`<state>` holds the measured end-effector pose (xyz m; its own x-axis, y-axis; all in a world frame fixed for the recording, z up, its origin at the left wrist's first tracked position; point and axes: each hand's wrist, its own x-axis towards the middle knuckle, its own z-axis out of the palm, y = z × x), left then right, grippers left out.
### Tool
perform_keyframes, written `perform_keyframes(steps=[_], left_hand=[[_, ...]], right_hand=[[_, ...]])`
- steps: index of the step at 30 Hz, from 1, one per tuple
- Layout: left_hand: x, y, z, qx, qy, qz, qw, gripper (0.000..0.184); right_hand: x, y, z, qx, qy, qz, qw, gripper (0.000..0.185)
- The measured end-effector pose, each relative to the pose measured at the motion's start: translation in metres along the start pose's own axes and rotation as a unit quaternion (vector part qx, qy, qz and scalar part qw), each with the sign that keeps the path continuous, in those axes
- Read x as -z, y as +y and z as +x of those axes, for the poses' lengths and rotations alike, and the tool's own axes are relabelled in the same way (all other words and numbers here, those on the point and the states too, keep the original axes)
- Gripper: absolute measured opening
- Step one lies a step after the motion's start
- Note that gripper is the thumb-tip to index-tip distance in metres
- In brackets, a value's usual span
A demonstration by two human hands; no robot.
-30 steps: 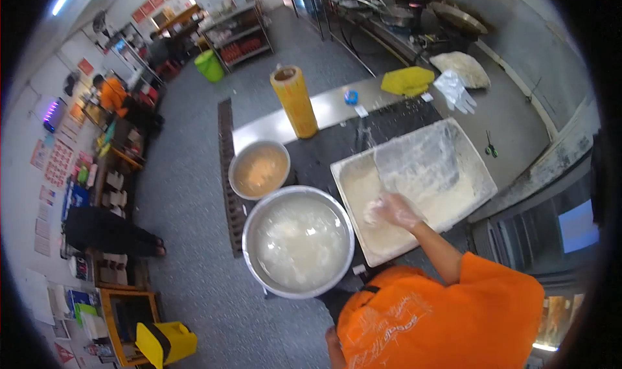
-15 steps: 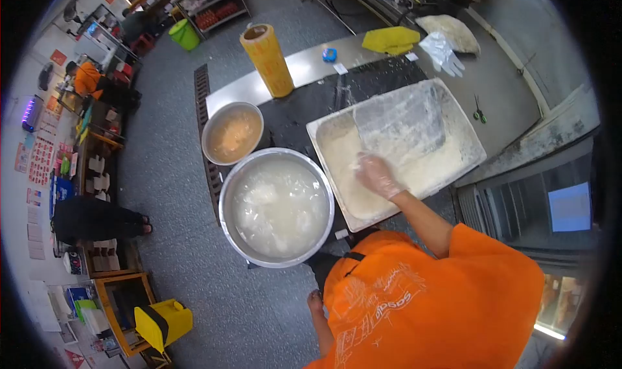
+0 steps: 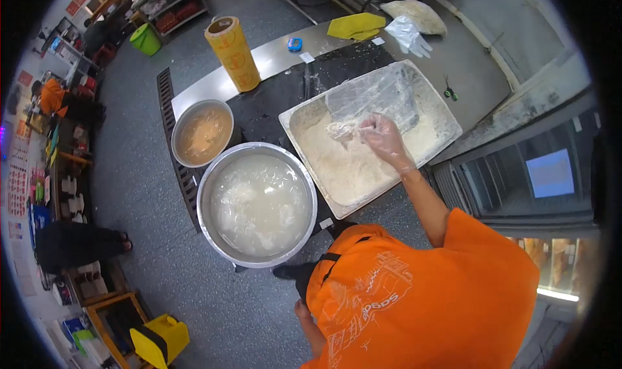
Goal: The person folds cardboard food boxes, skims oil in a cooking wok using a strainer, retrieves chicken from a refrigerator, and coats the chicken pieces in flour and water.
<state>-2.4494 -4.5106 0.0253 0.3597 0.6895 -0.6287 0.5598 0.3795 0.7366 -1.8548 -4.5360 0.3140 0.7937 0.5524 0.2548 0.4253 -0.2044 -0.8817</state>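
Note:
My right hand [image 3: 383,139], in a clear plastic glove, is over the white tray [image 3: 342,211] of pale flour-like powder [image 3: 337,168]. Its fingers are closed on one end of a powder-coated piece [image 3: 346,130], whose kind I cannot make out. A translucent sheet [image 3: 382,100] dusted with powder lies in the far part of the tray. Low at my side hangs my left hand [image 3: 302,309], only partly seen, its fingers unclear. Left of the tray is a large metal basin [image 3: 310,204] of cloudy liquid with pale pieces in it.
A smaller metal bowl [image 3: 177,145] of brownish liquid stands behind the basin. Farther back are a yellow roll [image 3: 234,55], a blue gadget [image 3: 295,44], a yellow cloth [image 3: 356,26], a white glove [image 3: 408,35] and scissors [image 3: 449,90]. Other people are at the left.
My right hand has risen from the powder and turned, and a powder-coated piece now shows at its fingers. The whole view has shifted, with the table appearing farther left.

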Motion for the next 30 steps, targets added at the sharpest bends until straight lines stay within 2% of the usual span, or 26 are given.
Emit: perform_keyframes(steps=[1, 2, 3, 4, 5, 7, 8, 10, 14, 16, 18, 21, 23, 24, 26, 27, 28, 30], left_hand=[[0.009, -0.006, 0.001, 0.007, -0.001, -0.007, 1.0, 0.026], [0.018, -0.014, 0.002, 0.011, -0.005, -0.012, 1.0, 0.027], [0.027, -0.018, 0.004, 0.02, -0.009, -0.018, 1.0, 0.027], [0.038, -0.024, 0.006, 0.028, -0.009, -0.024, 0.999, 0.028], [0.051, -0.032, 0.006, 0.037, -0.013, -0.028, 0.999, 0.029], [0.08, -0.047, 0.008, 0.055, -0.017, -0.041, 0.998, 0.03], [0.099, -0.056, 0.006, 0.065, -0.017, -0.045, 0.997, 0.031], [0.138, -0.073, 0.003, 0.084, -0.018, -0.055, 0.995, 0.032], [0.225, -0.104, 0.002, 0.106, -0.012, -0.075, 0.991, 0.036], [0.267, -0.119, 0.0, 0.118, -0.007, -0.085, 0.989, 0.037], [0.301, -0.128, 0.005, 0.135, -0.003, -0.094, 0.986, 0.039], [0.349, -0.127, 0.033, 0.154, 0.01, -0.11, 0.982, 0.042], [0.376, -0.116, 0.065, 0.158, 0.014, -0.12, 0.98, 0.044], [0.387, -0.109, 0.084, 0.159, 0.016, -0.124, 0.979, 0.045], [0.41, -0.088, 0.127, 0.162, 0.023, -0.13, 0.978, 0.047], [0.424, -0.078, 0.151, 0.162, 0.025, -0.133, 0.977, 0.048], [0.437, -0.069, 0.174, 0.164, 0.028, -0.136, 0.977, 0.049], [0.466, -0.045, 0.22, 0.17, 0.033, -0.133, 0.976, 0.051]], right_hand=[[0.003, -0.023, -0.001, -0.067, 0.039, -0.027, 0.997, 0.008], [-0.002, -0.03, -0.001, -0.06, 0.049, -0.032, 0.996, 0.008], [-0.009, -0.035, -0.002, -0.086, 0.117, 0.161, 0.976, 0.007], [-0.014, -0.042, -0.004, -0.102, 0.176, 0.349, 0.915, 0.007], [-0.018, -0.052, -0.006, -0.091, 0.184, 0.346, 0.915, 0.007], [-0.028, -0.074, -0.01, -0.108, 0.176, 0.466, 0.86, 0.011], [-0.034, -0.083, -0.013, -0.099, 0.183, 0.465, 0.861, 0.011], [-0.046, -0.084, -0.019, -0.204, 0.295, 0.502, 0.787, 0.014], [-0.057, -0.031, -0.011, -0.193, 0.332, 0.449, 0.807, 0.015], [-0.059, -0.008, -0.011, -0.19, 0.374, 0.546, 0.725, 0.017], [-0.071, -0.026, -0.026, -0.182, 0.363, 0.545, 0.734, 0.018], [-0.098, -0.115, -0.047, -0.167, 0.414, 0.543, 0.712, 0.015], [-0.122, -0.182, -0.06, -0.18, 0.375, 0.488, 0.767, 0.012], [-0.123, -0.18, -0.058, -0.175, 0.381, 0.487, 0.766, 0.012], [-0.128, -0.175, -0.049, -0.153, 0.358, 0.435, 0.812, 0.011], [-0.147, -0.209, -0.04, -0.164, 0.39, 0.372, 0.826, 0.014], [-0.159, -0.222, -0.031, -0.163, 0.391, 0.375, 0.824, 0.014], [-0.186, -0.23, -0.008, -0.025, 0.292, 0.358, 0.887, 0.022]])
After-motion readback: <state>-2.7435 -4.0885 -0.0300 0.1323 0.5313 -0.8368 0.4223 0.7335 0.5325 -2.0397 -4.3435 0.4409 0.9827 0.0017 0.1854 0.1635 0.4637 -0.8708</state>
